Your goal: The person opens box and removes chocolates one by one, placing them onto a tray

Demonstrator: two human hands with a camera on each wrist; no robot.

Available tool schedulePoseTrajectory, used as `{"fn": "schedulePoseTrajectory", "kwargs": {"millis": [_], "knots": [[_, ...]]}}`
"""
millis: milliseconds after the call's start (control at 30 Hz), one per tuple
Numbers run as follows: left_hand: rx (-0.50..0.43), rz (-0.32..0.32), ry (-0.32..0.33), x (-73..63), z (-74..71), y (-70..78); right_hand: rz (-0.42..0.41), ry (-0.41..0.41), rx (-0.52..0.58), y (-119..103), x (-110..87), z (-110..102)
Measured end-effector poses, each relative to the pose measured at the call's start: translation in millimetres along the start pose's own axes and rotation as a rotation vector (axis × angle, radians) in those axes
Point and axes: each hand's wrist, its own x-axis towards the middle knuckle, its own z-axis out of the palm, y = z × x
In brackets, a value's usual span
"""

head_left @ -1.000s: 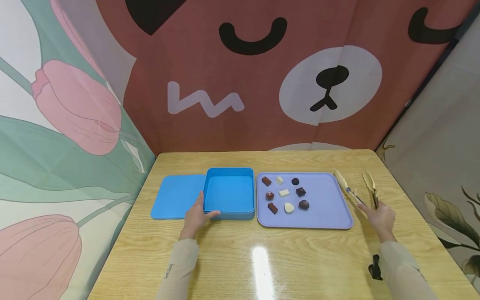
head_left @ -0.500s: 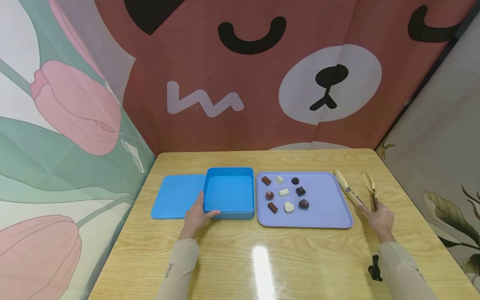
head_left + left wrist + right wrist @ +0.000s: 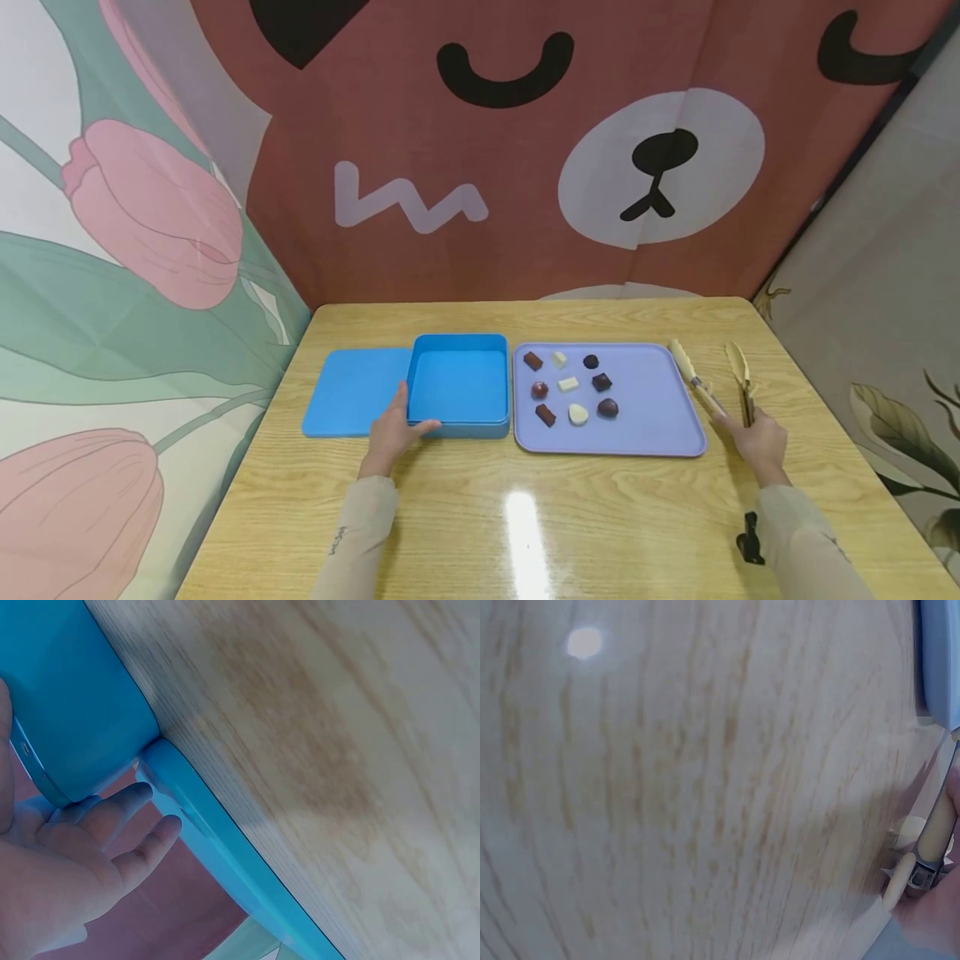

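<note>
Toward the left in the head view, my left hand (image 3: 390,433) rests against the near left corner of an open blue box (image 3: 459,387). Its thumb lies along the front wall and its fingers run along the left side. The left wrist view shows the outer fingers extended past the box's (image 3: 82,712) corner, beside the flat blue lid (image 3: 352,396). On the right, my right hand (image 3: 759,442) grips tongs (image 3: 738,362) near their hinge end, with their beige-tipped arms spread wide. Several chocolates, brown, white and dark, sit on the lilac tray (image 3: 656,400) between the hands.
A wooden table (image 3: 450,517) carries everything, with a patterned cloth wall (image 3: 510,167) close behind its far edge. Near the right sleeve lies a small black object (image 3: 750,537). The tray's right edge is close to the left arm of the tongs.
My right hand has shifted very slightly on the tongs, and their arms stay spread. The left hand, box, lid, tray and chocolates have kept their places.
</note>
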Motion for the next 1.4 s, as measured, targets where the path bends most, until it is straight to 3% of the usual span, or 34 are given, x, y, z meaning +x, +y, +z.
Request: {"fn": "schedulePoseTrajectory", "kwargs": {"millis": [567, 1100, 1267, 1400], "knots": [[-0.01, 0.006, -0.006, -2.4, 1.4, -0.8, 0.007, -0.11, -0.105, 0.9, 0.3, 0.1], [-0.013, -0.027, -0.043, -1.5, 0.6, 1.9, 0.061, -0.163, -0.104, -0.3, 0.7, -2.6], [0.004, -0.022, -0.054, -0.6, -1.4, 3.7, 0.057, -0.131, -0.086, -1.5, -1.1, -0.6], [0.058, -0.017, -0.061, -0.9, -3.0, 5.7, 0.002, -0.034, -0.051, -4.3, -3.2, 1.4]]}}
